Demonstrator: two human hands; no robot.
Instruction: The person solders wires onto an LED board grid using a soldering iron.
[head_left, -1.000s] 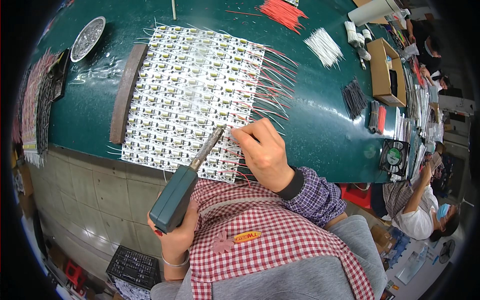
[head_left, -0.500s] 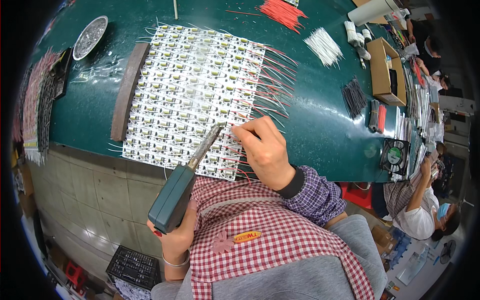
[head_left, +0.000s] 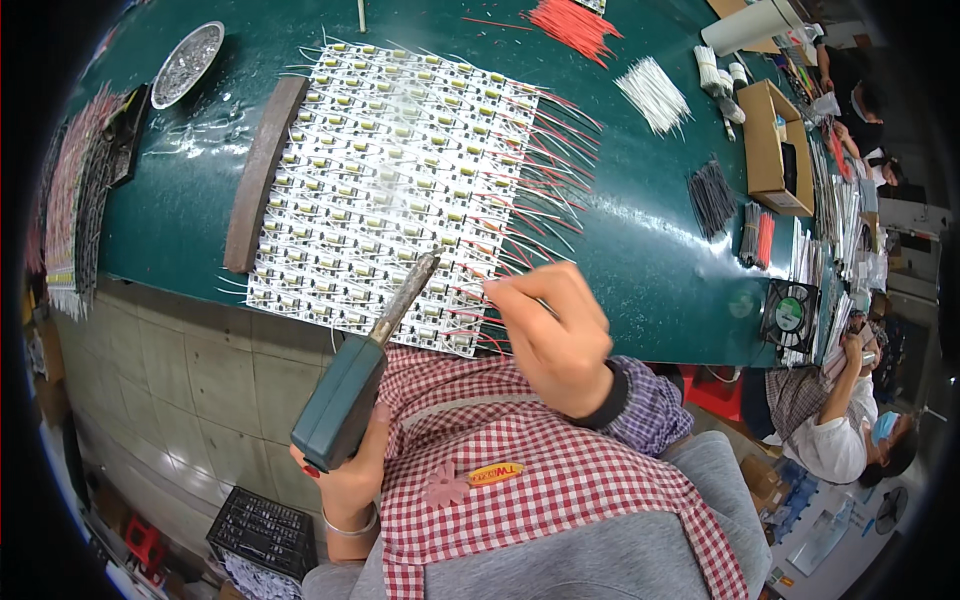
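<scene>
My left hand (head_left: 352, 482) is wrapped around the dark green handle of a soldering gun (head_left: 340, 402). Its metal tip points up and to the right, over the lower right part of a panel of small white circuit boards (head_left: 375, 180). Yellow and black components cover the boards in rows, with thin white wires between them. Red and white wires (head_left: 555, 165) stick out along the panel's right edge. By that edge, my right hand (head_left: 560, 340) is closed in a pinch, its fingertips beside the wires. Whatever is between those fingertips is too small to make out.
A brown bar (head_left: 265, 175) lies along the panel's left side. Farther left is a metal dish (head_left: 188, 65). Bundles of red wires (head_left: 572, 30), white wires (head_left: 653, 95) and black wires (head_left: 711, 197) lie to the right, near a cardboard box (head_left: 775, 150) and a small fan (head_left: 789, 312). Other people sit at right.
My right hand has drawn back toward me and slightly to the right, away from the boards. The soldering gun has hardly moved. The whole view has shifted a little.
</scene>
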